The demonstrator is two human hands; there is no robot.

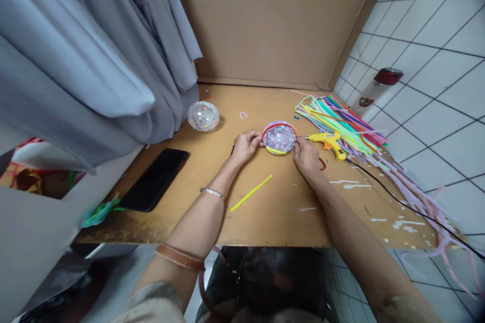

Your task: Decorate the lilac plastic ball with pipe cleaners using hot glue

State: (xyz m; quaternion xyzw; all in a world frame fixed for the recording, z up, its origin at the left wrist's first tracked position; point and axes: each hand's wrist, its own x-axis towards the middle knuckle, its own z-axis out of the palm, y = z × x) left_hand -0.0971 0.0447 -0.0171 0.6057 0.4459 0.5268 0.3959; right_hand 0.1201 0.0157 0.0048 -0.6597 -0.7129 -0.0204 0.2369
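Observation:
A clear, speckled ball (279, 140) lies on the wooden table, with a red pipe cleaner (273, 125) curved over its far side and a yellow strip on its near side. At the ball's left edge, my left hand (246, 145) pinches the red pipe cleaner's end. My right hand (306, 154) is closed at the right edge, on the other end of the red strip. A straight yellow pipe cleaner (251, 193) rests nearer to me. Just right of my right hand lies a yellow glue gun (329, 142).
Another clear ball (203, 116) sits at the back left, a black phone (154, 180) at the left. Many coloured pipe cleaners (341, 123) are piled at the right, near a red-lidded bottle (379, 90). A black cord crosses the right side. Grey cloth (151, 50) hangs left.

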